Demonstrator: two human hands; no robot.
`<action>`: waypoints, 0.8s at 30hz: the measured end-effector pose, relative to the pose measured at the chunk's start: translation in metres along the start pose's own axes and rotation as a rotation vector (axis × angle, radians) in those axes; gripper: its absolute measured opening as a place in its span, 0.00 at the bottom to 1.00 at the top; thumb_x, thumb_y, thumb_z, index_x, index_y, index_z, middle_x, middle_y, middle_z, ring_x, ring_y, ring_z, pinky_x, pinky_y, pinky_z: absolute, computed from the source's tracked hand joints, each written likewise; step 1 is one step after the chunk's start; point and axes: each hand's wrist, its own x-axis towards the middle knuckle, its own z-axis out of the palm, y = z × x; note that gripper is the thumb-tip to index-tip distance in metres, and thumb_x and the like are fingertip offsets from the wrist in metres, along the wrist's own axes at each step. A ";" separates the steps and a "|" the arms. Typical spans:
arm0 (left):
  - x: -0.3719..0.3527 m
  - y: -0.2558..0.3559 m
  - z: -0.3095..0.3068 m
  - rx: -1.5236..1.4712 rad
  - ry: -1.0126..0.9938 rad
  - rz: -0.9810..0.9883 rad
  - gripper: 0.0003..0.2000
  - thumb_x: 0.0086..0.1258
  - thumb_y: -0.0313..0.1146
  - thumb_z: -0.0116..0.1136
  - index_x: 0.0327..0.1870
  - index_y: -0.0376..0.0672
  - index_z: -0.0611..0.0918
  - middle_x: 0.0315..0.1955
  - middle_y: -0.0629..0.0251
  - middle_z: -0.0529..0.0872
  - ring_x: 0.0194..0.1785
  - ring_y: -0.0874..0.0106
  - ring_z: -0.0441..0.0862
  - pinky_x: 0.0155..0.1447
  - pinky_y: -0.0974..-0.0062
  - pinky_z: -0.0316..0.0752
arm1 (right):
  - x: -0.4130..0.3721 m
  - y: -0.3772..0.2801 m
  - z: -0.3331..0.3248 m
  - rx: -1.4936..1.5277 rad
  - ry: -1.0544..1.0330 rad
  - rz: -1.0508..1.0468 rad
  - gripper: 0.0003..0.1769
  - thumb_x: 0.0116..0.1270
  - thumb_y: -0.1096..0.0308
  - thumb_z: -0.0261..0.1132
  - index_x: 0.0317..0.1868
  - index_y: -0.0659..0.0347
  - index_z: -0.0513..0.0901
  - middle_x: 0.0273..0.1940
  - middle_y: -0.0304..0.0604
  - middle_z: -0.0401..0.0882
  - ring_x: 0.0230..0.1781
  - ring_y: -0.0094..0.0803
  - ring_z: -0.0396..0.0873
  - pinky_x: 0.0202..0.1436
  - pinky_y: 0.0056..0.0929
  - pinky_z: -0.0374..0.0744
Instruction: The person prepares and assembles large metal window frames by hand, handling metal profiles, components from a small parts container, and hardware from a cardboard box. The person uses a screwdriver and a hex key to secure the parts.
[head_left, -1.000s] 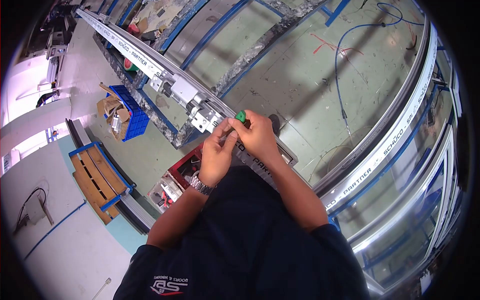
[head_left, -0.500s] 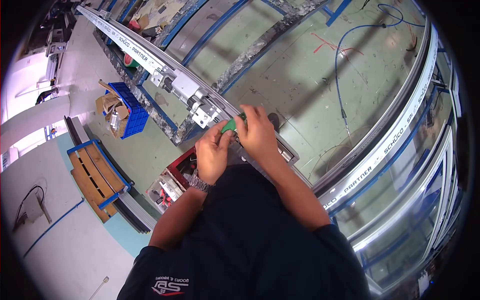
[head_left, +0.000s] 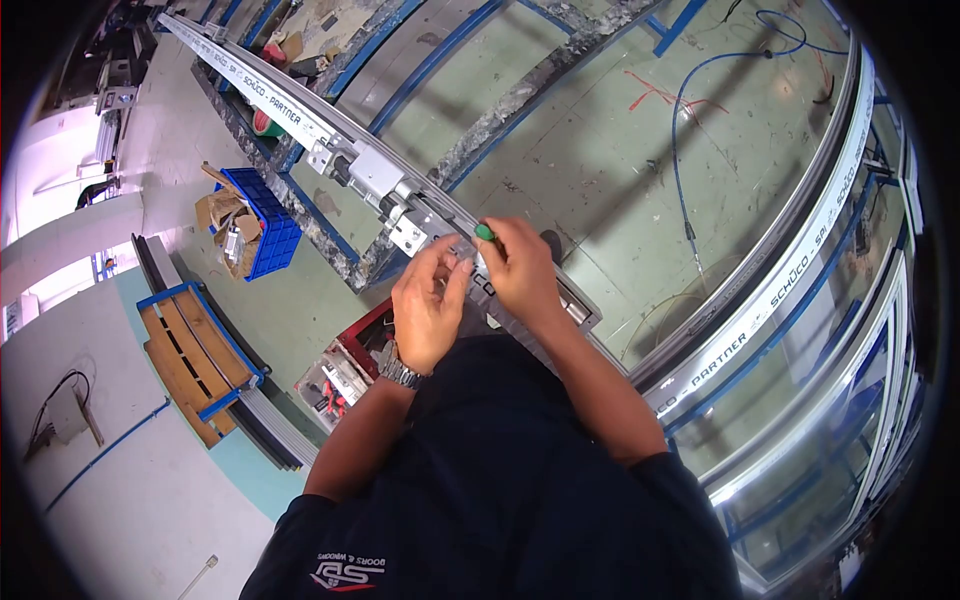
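Observation:
In the head view my right hand (head_left: 522, 270) is closed, with a small green thing (head_left: 484, 231) with a rounded end at its thumb and fingers. Just left of it, my left hand (head_left: 428, 305) has thumb and fingertips drawn together at a small pale, see-through piece; I cannot tell what this piece is. Both hands are over the near part of a long aluminium profile (head_left: 280, 115) with printed film. Directly beyond the left fingertips, a silvery metal fitting with blocks and cylinders (head_left: 378, 172) sits on the profile.
Blue-framed supports (head_left: 440, 60) stand beyond the profile. A blue crate (head_left: 272, 225) with cardboard is on the floor to the left, and a red toolbox (head_left: 365, 345) is by my left wrist. A blue hose (head_left: 675, 150) crosses the floor. More profiles (head_left: 790, 285) run along the right.
The hands have moved slightly apart. The green thing, which lay between both hands, is now at the right hand only, its rounded end showing.

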 end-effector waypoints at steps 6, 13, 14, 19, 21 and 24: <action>-0.031 -0.010 -0.020 -0.010 -0.085 0.029 0.15 0.70 0.27 0.66 0.55 0.36 0.83 0.34 0.66 0.84 0.33 0.81 0.79 0.39 0.80 0.76 | -0.004 0.009 -0.014 -0.386 -0.006 -0.389 0.14 0.61 0.74 0.66 0.48 0.65 0.83 0.44 0.51 0.82 0.43 0.49 0.82 0.42 0.39 0.80; -0.107 -0.079 -0.074 0.082 -0.209 -0.166 0.18 0.69 0.33 0.65 0.58 0.39 0.81 0.41 0.55 0.88 0.39 0.65 0.86 0.45 0.69 0.81 | -0.009 -0.079 -0.028 -0.088 -0.062 -0.333 0.13 0.65 0.76 0.68 0.50 0.66 0.81 0.42 0.51 0.84 0.41 0.44 0.85 0.45 0.32 0.82; -0.122 -0.095 -0.079 0.129 -0.214 -0.170 0.19 0.69 0.35 0.65 0.59 0.39 0.81 0.41 0.53 0.88 0.42 0.62 0.87 0.47 0.66 0.81 | -0.017 -0.092 -0.015 -0.009 -0.217 -0.272 0.13 0.65 0.75 0.69 0.50 0.66 0.81 0.40 0.50 0.85 0.40 0.43 0.85 0.45 0.32 0.81; -0.226 -0.159 -0.094 0.136 0.006 -0.345 0.22 0.70 0.41 0.63 0.60 0.39 0.79 0.43 0.50 0.88 0.48 0.54 0.87 0.53 0.60 0.80 | -0.081 -0.078 0.110 -0.068 -0.971 -0.035 0.13 0.67 0.63 0.70 0.42 0.65 0.81 0.31 0.52 0.84 0.29 0.42 0.85 0.33 0.37 0.79; -0.277 -0.168 -0.103 -0.002 0.245 -0.447 0.21 0.68 0.38 0.65 0.60 0.39 0.80 0.43 0.49 0.88 0.47 0.56 0.87 0.52 0.63 0.81 | -0.123 -0.053 0.162 -0.135 -1.168 -0.147 0.13 0.68 0.63 0.69 0.39 0.66 0.79 0.29 0.52 0.83 0.28 0.43 0.85 0.33 0.37 0.79; -0.367 -0.176 -0.104 -0.037 0.697 -0.731 0.20 0.67 0.36 0.64 0.59 0.39 0.81 0.43 0.48 0.87 0.41 0.56 0.86 0.46 0.61 0.79 | -0.184 -0.049 0.224 -0.232 -1.409 -0.143 0.14 0.69 0.62 0.69 0.37 0.66 0.78 0.28 0.53 0.83 0.26 0.42 0.85 0.32 0.37 0.78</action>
